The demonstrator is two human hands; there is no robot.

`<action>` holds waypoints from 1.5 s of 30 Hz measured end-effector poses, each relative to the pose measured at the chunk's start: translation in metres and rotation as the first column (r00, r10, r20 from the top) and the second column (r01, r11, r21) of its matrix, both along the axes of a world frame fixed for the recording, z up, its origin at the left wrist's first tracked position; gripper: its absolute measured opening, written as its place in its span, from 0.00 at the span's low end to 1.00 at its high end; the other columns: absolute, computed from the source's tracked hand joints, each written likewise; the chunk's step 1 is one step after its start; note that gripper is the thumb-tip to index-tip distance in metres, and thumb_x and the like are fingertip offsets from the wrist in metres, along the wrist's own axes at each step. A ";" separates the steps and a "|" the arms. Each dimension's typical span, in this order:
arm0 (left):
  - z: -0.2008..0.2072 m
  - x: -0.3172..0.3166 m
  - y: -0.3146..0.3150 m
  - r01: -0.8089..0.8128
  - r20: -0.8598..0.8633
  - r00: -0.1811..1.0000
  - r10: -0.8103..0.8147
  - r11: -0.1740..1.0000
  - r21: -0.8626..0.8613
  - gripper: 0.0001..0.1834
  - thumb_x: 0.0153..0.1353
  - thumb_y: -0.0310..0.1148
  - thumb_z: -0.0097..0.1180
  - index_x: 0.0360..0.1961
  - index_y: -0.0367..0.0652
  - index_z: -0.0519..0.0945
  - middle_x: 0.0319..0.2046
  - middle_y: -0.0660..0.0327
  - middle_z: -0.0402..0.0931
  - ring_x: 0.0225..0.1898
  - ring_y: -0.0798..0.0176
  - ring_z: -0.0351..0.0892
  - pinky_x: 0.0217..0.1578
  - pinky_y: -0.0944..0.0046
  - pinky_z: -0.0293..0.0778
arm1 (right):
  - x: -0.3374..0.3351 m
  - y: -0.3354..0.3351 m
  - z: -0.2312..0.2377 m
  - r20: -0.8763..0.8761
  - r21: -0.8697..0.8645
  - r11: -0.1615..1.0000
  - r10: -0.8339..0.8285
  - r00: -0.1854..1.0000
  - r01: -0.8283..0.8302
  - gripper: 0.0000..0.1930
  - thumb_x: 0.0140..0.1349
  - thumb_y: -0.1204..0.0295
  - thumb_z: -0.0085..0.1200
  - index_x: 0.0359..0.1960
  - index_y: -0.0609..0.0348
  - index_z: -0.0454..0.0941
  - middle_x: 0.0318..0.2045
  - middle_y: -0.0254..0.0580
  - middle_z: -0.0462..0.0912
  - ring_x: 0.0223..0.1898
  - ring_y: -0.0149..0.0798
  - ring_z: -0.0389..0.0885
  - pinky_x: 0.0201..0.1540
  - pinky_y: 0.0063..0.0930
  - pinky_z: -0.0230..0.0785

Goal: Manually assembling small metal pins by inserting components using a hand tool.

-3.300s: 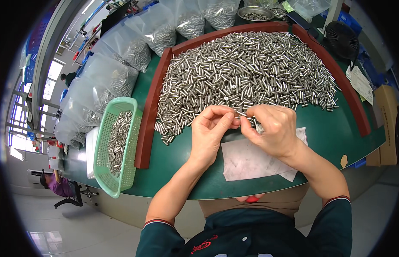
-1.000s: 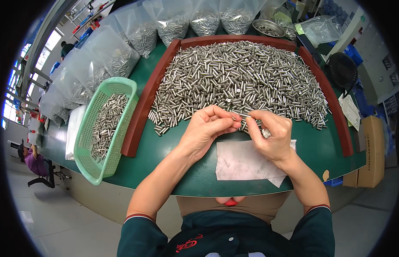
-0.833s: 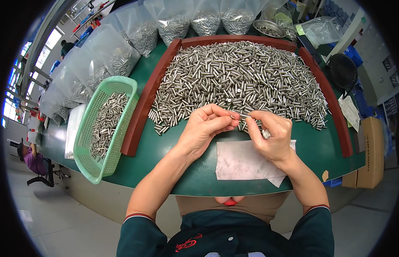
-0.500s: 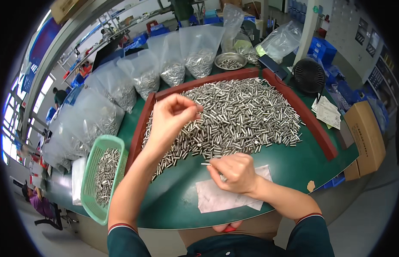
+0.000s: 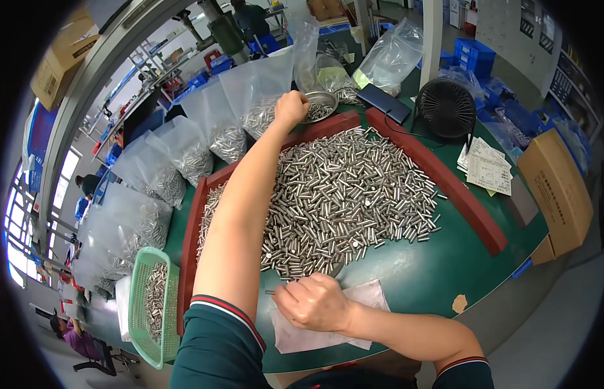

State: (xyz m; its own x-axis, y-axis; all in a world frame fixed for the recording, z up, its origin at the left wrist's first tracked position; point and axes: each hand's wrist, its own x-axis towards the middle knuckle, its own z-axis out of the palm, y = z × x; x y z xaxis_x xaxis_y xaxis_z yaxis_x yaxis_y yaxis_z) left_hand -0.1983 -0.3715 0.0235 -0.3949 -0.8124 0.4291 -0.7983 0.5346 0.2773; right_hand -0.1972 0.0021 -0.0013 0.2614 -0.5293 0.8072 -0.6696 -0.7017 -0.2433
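The left hand (image 5: 291,107) is reaching far across the worktop (image 5: 438,259) toward its far edge, fingers curled into a loose fist over the rim of a round metal dish (image 5: 319,106); whether it is pinching anything cannot be told. The right hand (image 5: 313,302) is resting near the worktop's near edge on a white paper sheet (image 5: 363,298), fingers closed around a thin metal pin (image 5: 269,292) whose tip is sticking out to the left. A large heap of metal pins (image 5: 341,201) is lying mid-worktop inside a red-brown frame (image 5: 445,181). A green basket (image 5: 153,305) of pins is sitting at the left edge, and clear bags (image 5: 185,149) of pins are lining the far-left edge.
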 end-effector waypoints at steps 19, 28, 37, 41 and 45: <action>0.073 0.124 0.235 0.392 -0.413 0.871 -0.267 0.884 0.255 0.11 0.55 0.31 0.51 0.33 0.33 0.76 0.25 0.64 0.75 0.29 0.74 0.72 0.33 0.73 0.69 | -0.019 -0.019 0.023 0.257 -0.064 0.998 -0.008 0.967 0.025 0.04 0.43 0.75 0.57 0.22 0.58 0.74 0.14 0.35 0.73 0.13 0.34 0.72 0.16 0.23 0.62; 0.026 0.156 0.369 0.572 -0.885 0.447 0.129 0.720 0.394 0.10 0.51 0.23 0.56 0.36 0.37 0.77 0.31 0.64 0.75 0.33 0.74 0.73 0.36 0.74 0.70 | -0.005 0.005 0.032 0.551 0.224 0.940 0.097 0.829 -0.259 0.03 0.49 0.79 0.53 0.26 0.64 0.76 0.20 0.39 0.79 0.14 0.27 0.73 0.16 0.17 0.63; 0.008 0.149 0.369 0.564 -0.933 0.320 0.166 0.758 0.328 0.07 0.51 0.23 0.55 0.33 0.37 0.77 0.31 0.64 0.73 0.32 0.72 0.70 0.33 0.73 0.68 | 0.004 -0.002 0.008 0.493 0.264 0.930 0.099 0.864 -0.257 0.02 0.49 0.78 0.54 0.25 0.63 0.76 0.17 0.41 0.77 0.14 0.30 0.73 0.16 0.21 0.63; 0.000 0.157 0.362 0.546 -0.919 0.387 0.080 0.783 0.298 0.07 0.50 0.22 0.55 0.33 0.36 0.77 0.31 0.62 0.72 0.34 0.71 0.70 0.34 0.73 0.68 | 0.005 -0.002 0.008 0.455 0.293 0.923 0.094 0.886 -0.248 0.02 0.48 0.77 0.55 0.25 0.62 0.76 0.18 0.42 0.78 0.14 0.33 0.74 0.16 0.22 0.64; -0.009 0.164 0.358 0.449 -0.832 0.553 -0.046 0.858 0.250 0.07 0.48 0.23 0.56 0.31 0.37 0.78 0.30 0.62 0.74 0.32 0.72 0.72 0.34 0.74 0.69 | 0.006 -0.003 0.008 0.394 0.317 0.922 0.085 0.915 -0.222 0.03 0.47 0.77 0.55 0.24 0.62 0.76 0.18 0.42 0.78 0.15 0.34 0.75 0.16 0.22 0.65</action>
State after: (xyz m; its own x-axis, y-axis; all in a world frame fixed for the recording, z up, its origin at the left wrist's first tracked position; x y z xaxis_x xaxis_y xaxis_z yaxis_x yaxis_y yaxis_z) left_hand -0.0341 -0.0137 0.0144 -0.2812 -0.8982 0.3377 -0.0065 0.3537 0.9353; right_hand -0.1910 -0.0005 0.0069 0.0854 -0.7703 0.6319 -0.3753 -0.6124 -0.6958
